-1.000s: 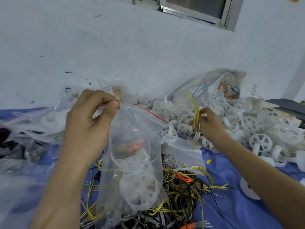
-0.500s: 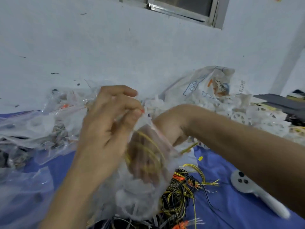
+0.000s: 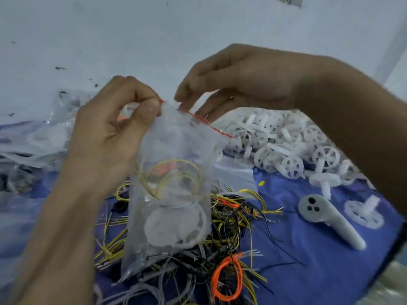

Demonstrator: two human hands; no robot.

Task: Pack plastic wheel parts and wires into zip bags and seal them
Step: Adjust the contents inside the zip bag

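Left grip point(image 3: 110, 139) pinches the zip bag point(image 3: 176, 190) at its red strip point(image 3: 209, 125), at the 11 o'clock corner. Right grip point(image 3: 246, 84) curls at the strip, but I cannot tell whether it has closed on it. The bag hangs over the wires point(image 3: 231, 227) and looks limp, light and slippery, so the stiffer strip is probably the best hold.

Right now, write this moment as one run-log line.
left hand pinches zip bag top | right hand at red strip | inside: wheel, yellow wire | seal: cannot tell

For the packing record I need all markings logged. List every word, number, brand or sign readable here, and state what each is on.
No readable text in this view.
zip bag: only a plain red seal stripe, no print.
grey handheld device: three dark dots, no lettering.
white plastic wheels: too blurred to show any markings.
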